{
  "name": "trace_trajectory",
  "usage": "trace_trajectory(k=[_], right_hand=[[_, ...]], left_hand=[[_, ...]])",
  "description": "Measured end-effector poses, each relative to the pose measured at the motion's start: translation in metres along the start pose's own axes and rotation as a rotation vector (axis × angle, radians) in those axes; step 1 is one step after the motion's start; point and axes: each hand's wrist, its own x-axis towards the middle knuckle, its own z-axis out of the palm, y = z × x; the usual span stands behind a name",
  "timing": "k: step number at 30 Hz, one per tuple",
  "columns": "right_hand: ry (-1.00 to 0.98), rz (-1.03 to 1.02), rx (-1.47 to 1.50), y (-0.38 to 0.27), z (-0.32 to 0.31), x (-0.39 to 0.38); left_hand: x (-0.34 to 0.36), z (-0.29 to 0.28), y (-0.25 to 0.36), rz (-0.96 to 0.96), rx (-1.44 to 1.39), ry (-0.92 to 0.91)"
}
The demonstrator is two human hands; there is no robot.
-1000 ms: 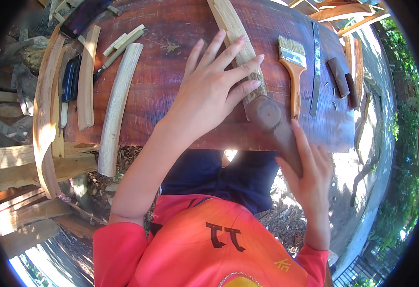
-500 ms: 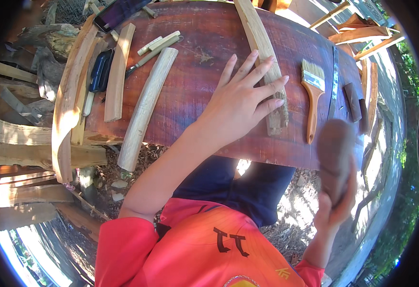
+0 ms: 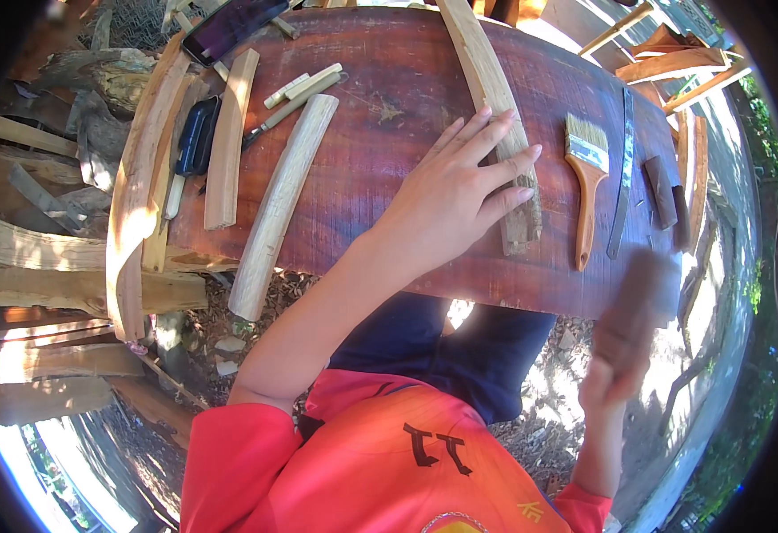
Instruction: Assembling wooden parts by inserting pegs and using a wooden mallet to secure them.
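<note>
My left hand lies across a long pale wooden strip, fingers outstretched and pressing on its near part. The strip runs away from me along the reddish-brown wooden table. Beyond the near right edge of the table, my right hand is wrapped around a dark brown block-like object. Motion blurs that object, so its exact kind is unclear. A flat paintbrush with pale bristles and a wooden handle rests between the strip and a thin metal strip.
On the left lie a shorter pale wooden piece, a squared stick, a black-handled tool, a slim tool and a dark phone-like device. Small dark blocks sit by the right edge. Curved timber borders the left side.
The brown object in my right hand has tilted, its top end moving right and slightly down. My left hand stays on the wooden strip. The whole view has shifted slightly.
</note>
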Motion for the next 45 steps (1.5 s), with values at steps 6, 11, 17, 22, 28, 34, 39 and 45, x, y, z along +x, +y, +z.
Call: trace_trajectory(k=[6,11,17,22,28,34,39,45], right_hand=[[0.281,-0.097,0.106,-0.005,-0.004,-0.002],[-0.271,-0.016,-0.237,-0.003,0.001,0.009],[0.32,0.01,0.02,0.006,-0.014,-0.002],[0.625,0.053,0.265,0.011,0.002,0.001],[-0.129,-0.025,-0.272,0.013,-0.005,0.01],[0.232,-0.007,0.254,0.007,0.002,0.008],[-0.336,0.02,-0.232,0.009,-0.001,0.004],[0.333,0.081,0.412,0.017,0.018,-0.023]], left_hand=[[-0.001,-0.001,0.001,-0.013,-0.016,-0.011],[0.002,-0.003,0.0,-0.035,0.023,-0.029],[0.0,-0.002,-0.001,0.005,0.064,-0.017],[0.001,-0.002,-0.001,-0.006,0.009,-0.055],[0.0,-0.002,0.0,-0.028,0.004,-0.056],[0.001,-0.001,-0.001,0.001,0.005,-0.038],[0.0,0.0,-0.001,-0.027,0.008,-0.025],[0.001,0.001,-0.001,-0.036,0.024,-0.036]])
